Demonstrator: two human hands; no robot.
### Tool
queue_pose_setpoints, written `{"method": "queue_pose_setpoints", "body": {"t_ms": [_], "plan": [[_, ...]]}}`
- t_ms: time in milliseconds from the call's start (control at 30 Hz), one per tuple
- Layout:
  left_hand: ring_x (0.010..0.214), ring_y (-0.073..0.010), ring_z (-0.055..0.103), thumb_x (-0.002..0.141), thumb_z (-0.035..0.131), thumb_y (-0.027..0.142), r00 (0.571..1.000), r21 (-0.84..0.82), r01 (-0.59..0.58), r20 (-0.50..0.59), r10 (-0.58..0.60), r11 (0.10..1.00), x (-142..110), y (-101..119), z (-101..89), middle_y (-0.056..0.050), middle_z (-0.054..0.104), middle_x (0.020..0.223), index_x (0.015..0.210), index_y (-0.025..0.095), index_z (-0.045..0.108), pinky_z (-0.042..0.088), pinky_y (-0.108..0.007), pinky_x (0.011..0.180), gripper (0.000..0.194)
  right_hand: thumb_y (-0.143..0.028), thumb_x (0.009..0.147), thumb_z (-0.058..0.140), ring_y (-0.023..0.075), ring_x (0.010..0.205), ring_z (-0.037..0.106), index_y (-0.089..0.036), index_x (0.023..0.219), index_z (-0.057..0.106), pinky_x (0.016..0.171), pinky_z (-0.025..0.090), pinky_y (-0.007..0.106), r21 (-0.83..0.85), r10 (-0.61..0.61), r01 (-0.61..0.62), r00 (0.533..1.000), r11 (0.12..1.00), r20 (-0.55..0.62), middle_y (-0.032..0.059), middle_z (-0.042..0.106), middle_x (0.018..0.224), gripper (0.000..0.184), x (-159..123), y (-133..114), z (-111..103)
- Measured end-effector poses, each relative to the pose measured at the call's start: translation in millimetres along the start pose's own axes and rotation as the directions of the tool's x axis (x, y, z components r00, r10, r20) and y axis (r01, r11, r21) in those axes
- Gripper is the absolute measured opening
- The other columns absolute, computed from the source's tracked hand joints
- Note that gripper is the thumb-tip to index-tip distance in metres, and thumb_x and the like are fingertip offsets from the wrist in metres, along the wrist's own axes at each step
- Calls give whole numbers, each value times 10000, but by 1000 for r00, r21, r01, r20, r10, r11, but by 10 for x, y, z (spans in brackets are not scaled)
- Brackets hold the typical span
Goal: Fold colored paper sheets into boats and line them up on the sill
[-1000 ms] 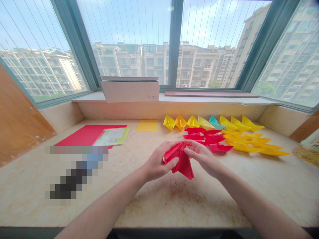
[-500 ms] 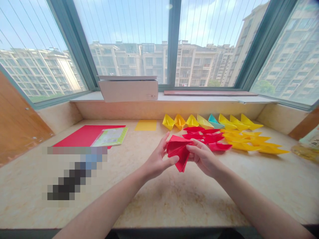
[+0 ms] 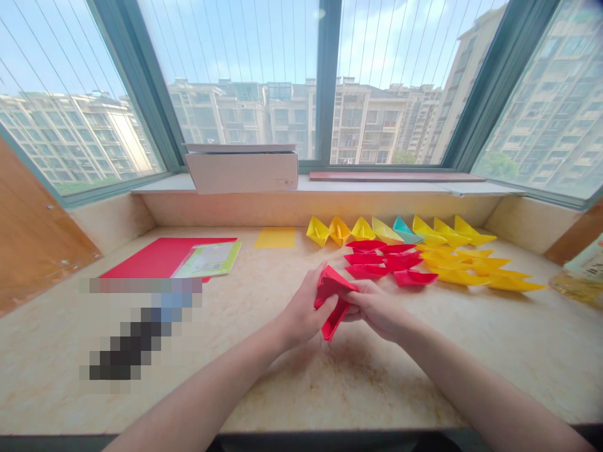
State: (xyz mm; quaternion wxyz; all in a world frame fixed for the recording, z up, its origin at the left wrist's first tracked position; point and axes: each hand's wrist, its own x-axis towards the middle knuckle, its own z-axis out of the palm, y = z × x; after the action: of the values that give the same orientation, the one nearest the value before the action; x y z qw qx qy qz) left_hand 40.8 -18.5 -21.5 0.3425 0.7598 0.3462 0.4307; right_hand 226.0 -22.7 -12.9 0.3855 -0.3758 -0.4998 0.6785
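Observation:
Between my hands, above the counter, is a folded red paper piece [image 3: 333, 295], partly opened out, its lower tip pointing down. My left hand [image 3: 308, 307] grips its left side, with the thumb pressed across the front. On the right edge, my right hand [image 3: 374, 307] pinches the paper between thumb and fingers; some of those fingertips are hidden behind it. Just beyond the hands lie several finished red paper boats [image 3: 367, 271]. To their right are rows of yellow paper boats [image 3: 464, 276], and a teal boat [image 3: 406, 231] stands in the back row.
A yellow paper square [image 3: 275, 237] lies at the back. On the left are red sheets [image 3: 155, 254] under a green-edged packet [image 3: 210, 258], near a blurred-out dark object [image 3: 129, 345]. A white box [image 3: 242, 171] rests on the sill; a clear container [image 3: 581, 273] is at far right.
The red paper has been turned and squeezed narrower, its lower tip now pointing down and left. My left hand's fingers have closed in around it, and both hands have dipped slightly.

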Motion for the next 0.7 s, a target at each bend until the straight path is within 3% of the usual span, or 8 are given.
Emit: {"method": "queue_pose_setpoints", "body": {"t_ms": [100,267,367,500,700], "plan": [[1303,-304,459,894,546,201,1000,104,-15,-25,17,994,-11,-17,41,-155,493,1364,1492,186,317,329,-523,1146,641,-367,803,674,234,766,730,-151,856,713,810,568,427,-71,-44,40,998,997,-51,64,745,794,226,32,68,72],[1318,-288,446,895,518,162,993,136,14,-115,1,991,12,-27,40,-136,476,1391,1500,212,303,328,-503,1145,644,-432,853,636,279,888,705,-166,1003,711,799,575,451,-225,-287,252,948,941,-137,86,740,939,315,81,116,149],[1254,-266,500,916,525,204,980,142,8,-198,20,990,50,-4,16,-117,520,1310,1484,217,329,368,-462,1109,601,-486,856,656,290,1000,690,-183,1100,703,889,543,461,-167,-274,256,957,952,-96,105,732,1072,392,76,73,119],[1224,-262,506,942,512,243,972,241,-50,-211,103,969,57,15,36,-118,517,1271,1488,222,303,394,-446,1078,584,-507,810,707,272,905,699,-167,1043,740,868,534,448,-161,-255,233,958,959,-130,93,753,964,413,53,41,68],[1296,-301,443,934,523,252,970,355,-57,-200,135,933,4,26,128,-154,465,1348,1506,209,251,362,-512,1112,634,-343,831,653,248,783,669,-178,903,786,732,521,363,-430,-422,289,870,856,-257,41,754,795,224,47,66,112]]}}
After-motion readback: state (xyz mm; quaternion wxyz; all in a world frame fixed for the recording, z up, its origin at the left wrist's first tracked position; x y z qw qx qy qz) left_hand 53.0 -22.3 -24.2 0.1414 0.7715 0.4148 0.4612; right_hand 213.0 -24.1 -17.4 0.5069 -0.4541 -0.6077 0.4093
